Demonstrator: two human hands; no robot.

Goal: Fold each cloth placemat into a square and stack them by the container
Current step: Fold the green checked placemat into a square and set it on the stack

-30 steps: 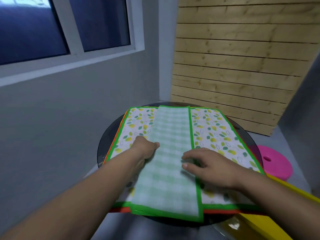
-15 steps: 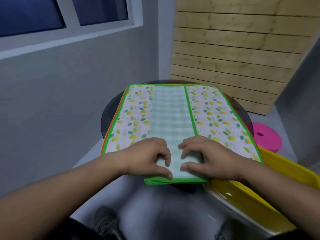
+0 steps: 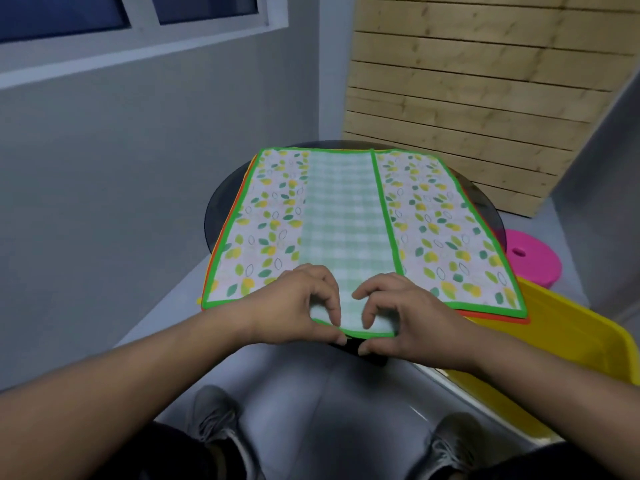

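Right at the near rim, left hand (image 3: 298,306) and right hand (image 3: 401,317) pinch the checked placemat (image 3: 346,220) by its green-bordered edge. It lies as a narrow strip along the leaf-print placemats (image 3: 263,237) on the round dark table (image 3: 221,209). Yellow container (image 3: 588,341) just beside, right; grey wall (image 3: 138,168) left.

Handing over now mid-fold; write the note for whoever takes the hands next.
Left hand: pinches the near end of the green checked cloth strip.
Right hand: pinches the same end beside it.
The strip lies lengthwise on a flat leaf-print placemat with green border, over orange-edged mats, on the round dark glass table. Yellow plastic container at the right.
Done: one mat folded to a strip.
To do: fold it into a square, set it by the container, then the others; no stack visible yet.
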